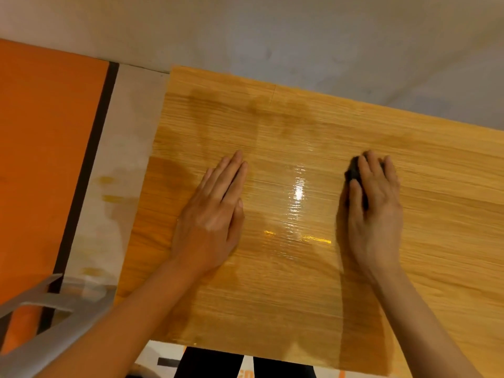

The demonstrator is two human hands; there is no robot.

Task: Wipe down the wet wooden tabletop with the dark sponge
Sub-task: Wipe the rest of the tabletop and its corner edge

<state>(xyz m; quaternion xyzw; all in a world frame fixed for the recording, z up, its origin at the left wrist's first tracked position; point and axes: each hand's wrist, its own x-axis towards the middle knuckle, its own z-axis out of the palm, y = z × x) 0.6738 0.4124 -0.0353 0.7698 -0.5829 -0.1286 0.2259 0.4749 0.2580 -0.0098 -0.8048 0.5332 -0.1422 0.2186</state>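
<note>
The wooden tabletop (286, 290) fills the middle of the view, with a shiny wet patch between my hands and darker damp streaks toward its far left. My right hand (375, 211) presses the dark sponge (354, 171) flat onto the wood, and only the sponge's left edge shows under my straight fingers. My left hand (215, 216) lies flat on the table with straight fingers, holding nothing.
A pale wall (272, 31) runs along the table's far edge. To the left are an orange floor area (41, 159), a dark strip and a pale band. A grey metal frame (51, 323) stands at the lower left. My dark-trousered legs (212, 364) show below the near edge.
</note>
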